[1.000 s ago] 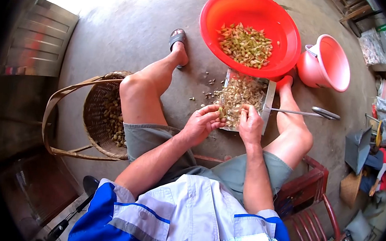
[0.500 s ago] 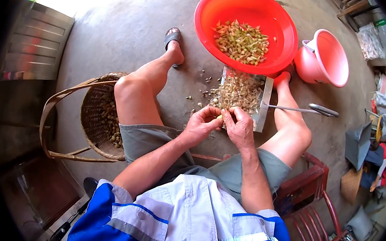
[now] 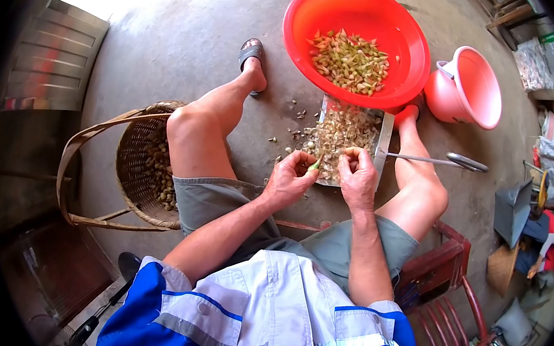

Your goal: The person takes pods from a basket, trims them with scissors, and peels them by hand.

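Concrete floor [image 3: 170,41] around red basin [image 3: 291,34] of pale-green bulbs [image 3: 354,65], hands [image 3: 322,181] nearby.

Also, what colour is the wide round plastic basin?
The basin is bright red, clearest in the head view.

The floor [image 3: 163,47] is grey and smooth. On it there stands a woven basket [image 3: 134,184] with brown pieces inside. A dustpan [image 3: 384,139] lies on it too, full of dry peelings [image 3: 342,136], and some small scraps [image 3: 301,115] are scattered beside. A pink bucket [image 3: 455,99] stands near the red basin [image 3: 293,44], whose support I cannot tell.
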The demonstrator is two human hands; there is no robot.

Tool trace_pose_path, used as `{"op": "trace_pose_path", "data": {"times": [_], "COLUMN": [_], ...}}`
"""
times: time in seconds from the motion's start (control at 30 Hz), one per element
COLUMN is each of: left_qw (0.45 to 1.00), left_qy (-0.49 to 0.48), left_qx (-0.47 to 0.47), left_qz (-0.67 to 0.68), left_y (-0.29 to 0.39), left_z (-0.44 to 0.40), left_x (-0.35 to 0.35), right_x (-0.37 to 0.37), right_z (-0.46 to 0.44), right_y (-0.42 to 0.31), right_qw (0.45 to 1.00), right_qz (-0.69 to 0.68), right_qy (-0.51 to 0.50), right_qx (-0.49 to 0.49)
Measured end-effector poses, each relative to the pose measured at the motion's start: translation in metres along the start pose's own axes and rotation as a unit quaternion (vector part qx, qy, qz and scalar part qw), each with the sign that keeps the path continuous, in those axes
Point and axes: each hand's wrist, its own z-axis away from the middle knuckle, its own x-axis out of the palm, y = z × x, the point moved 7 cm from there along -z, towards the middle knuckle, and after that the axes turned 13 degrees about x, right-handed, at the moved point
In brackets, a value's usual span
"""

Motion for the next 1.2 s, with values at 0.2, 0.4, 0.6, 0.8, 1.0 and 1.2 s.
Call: {"op": "trace_pose_path", "data": {"times": [0.2, 0.4, 0.6, 0.8, 1.0, 1.2], "left_qw": [0.996, 0.974, 0.945, 0.932, 0.998, 0.985], "left_qy": [-0.011, -0.010, -0.006, 0.007, 0.004, -0.027], "left_qx": [0.070, 0.150, 0.214, 0.240, 0.064, -0.010], "left_qz": [-0.053, -0.171, -0.249, -0.271, -0.017, 0.169], "left_y": [-0.001, 0.019, 0.035, 0.039, 0.006, 0.005], "left_z": [0.000, 0.004, 0.004, 0.005, 0.000, 0.001], "left_x": [0.003, 0.005, 0.007, 0.002, 0.004, 0.009], "right_x": [0.016, 0.025, 0.026, 0.013, -0.006, 0.003], "right_z": [0.011, 0.013, 0.017, 0.002, -0.008, 0.000], "right_y": [-0.009, -0.019, -0.015, 0.014, 0.014, 0.006], "right_qw": [0.993, 0.969, 0.979, 0.950, 0.983, 0.987], "right_qz": [0.068, 0.180, 0.121, -0.261, -0.158, -0.034], "right_qy": [-0.091, -0.098, -0.078, -0.109, -0.048, -0.139], "right_qx": [-0.034, -0.135, -0.145, 0.132, 0.079, 0.074]}}
